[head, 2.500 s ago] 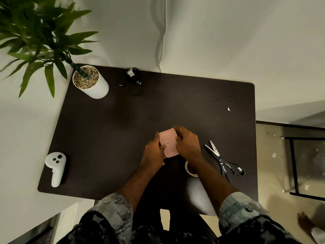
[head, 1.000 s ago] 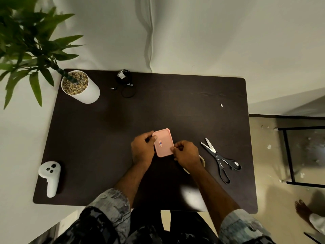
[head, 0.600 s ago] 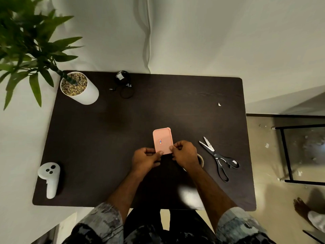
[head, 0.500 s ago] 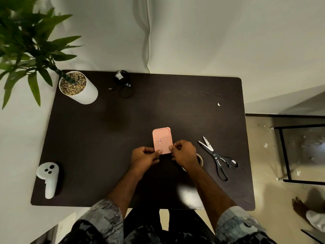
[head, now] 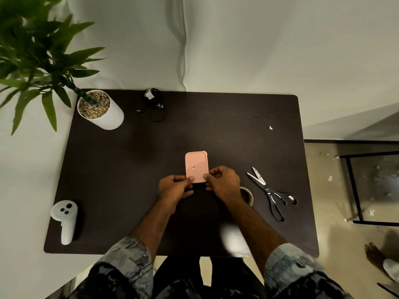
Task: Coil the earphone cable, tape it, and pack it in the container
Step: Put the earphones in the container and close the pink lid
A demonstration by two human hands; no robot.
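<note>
A pink rectangular container with its lid on lies in the middle of the dark table. My left hand pinches its near left corner, thumb on top. My right hand pinches its near right corner. A black earphone cable, loosely bunched with a small white piece on it, lies at the table's far edge. A roll of tape lies just right of my right wrist, partly hidden by it. Black-handled scissors lie to the right of the tape.
A white pot with a green plant stands at the far left corner. A white controller lies at the near left. A small white scrap lies far right. A black metal frame stands on the floor to the right.
Both hands slid from the container's sides and top down to its near corners. Over the last half second nothing has visibly moved.
</note>
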